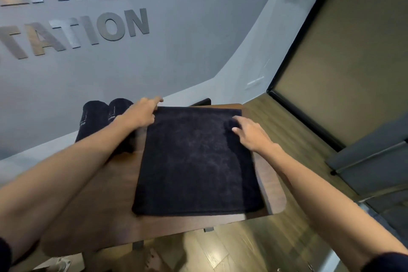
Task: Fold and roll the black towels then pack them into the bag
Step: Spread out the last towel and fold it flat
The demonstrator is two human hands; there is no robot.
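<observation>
Towel [196,161], black and folded flat into a rough square, lies on the brown table [92,212], covering most of the right half of the top, its far edge close to the table's far edge and its near edge short of the near one. Left hand [141,113] rests at the towel's far left corner, fingers loosely bent with the tips at the cloth's edge; whether it pinches the corner or only touches it cannot be told. Right hand [251,132] lies palm down on the far right part of the towel, fingers nearly straight and spread a little, pressing on the cloth and holding nothing. Two rolled towels [99,117], also black, lie side by side at the table's far left, just beside the left wrist, each with a small pale label. Behind the table a grey wall [187,28] carries raised letters [88,31], and wood floor [287,238] shows to the right and below
</observation>
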